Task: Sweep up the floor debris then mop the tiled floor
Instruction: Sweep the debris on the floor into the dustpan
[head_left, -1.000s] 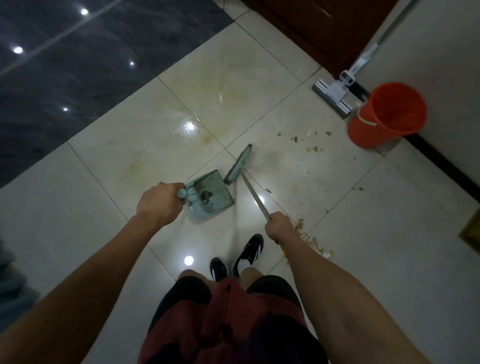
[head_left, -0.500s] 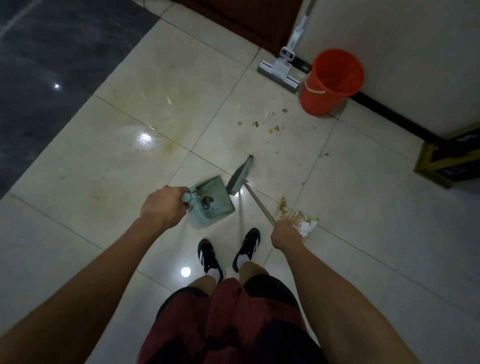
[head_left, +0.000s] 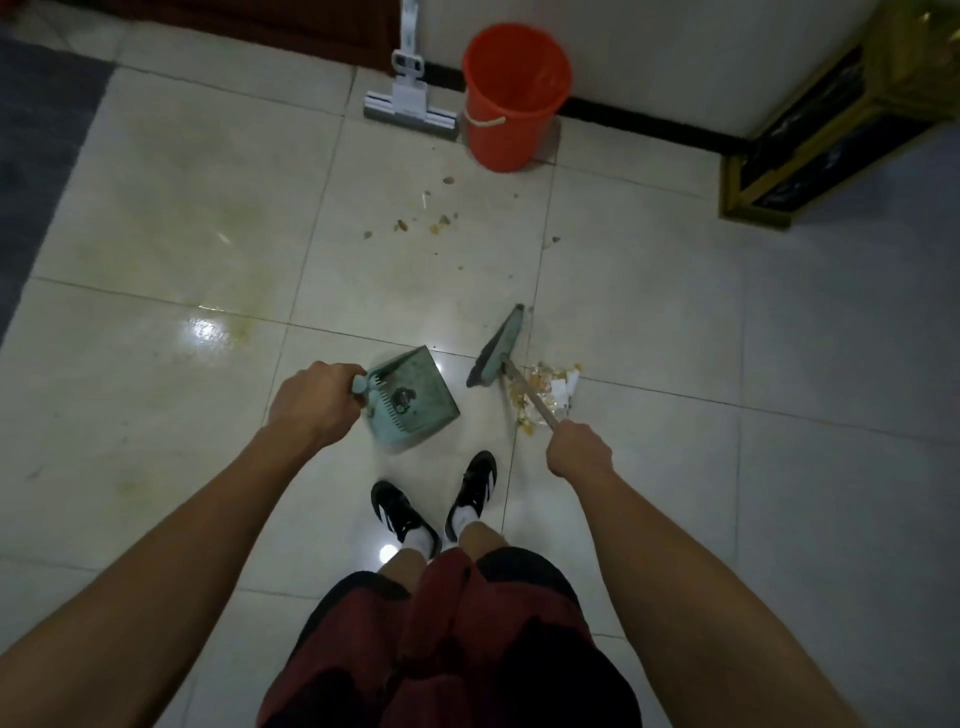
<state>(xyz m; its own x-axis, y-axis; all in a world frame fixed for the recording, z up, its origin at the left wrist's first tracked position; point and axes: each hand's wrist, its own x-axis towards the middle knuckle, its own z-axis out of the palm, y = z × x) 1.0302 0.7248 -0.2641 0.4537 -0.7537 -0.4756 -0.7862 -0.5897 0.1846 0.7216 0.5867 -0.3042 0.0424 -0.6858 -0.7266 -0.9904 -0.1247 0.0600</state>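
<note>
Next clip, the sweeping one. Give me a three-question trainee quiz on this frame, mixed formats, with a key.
1. True or false: the left hand holds the dustpan.
2. The mop head rests: A) inside the orange bucket, B) on the floor beside it, C) in the right hand.
3. Fill in: the swept debris pile lies on the ____ hand's side of the broom head.

Key: 1 true; 2 B; 3 right.
</note>
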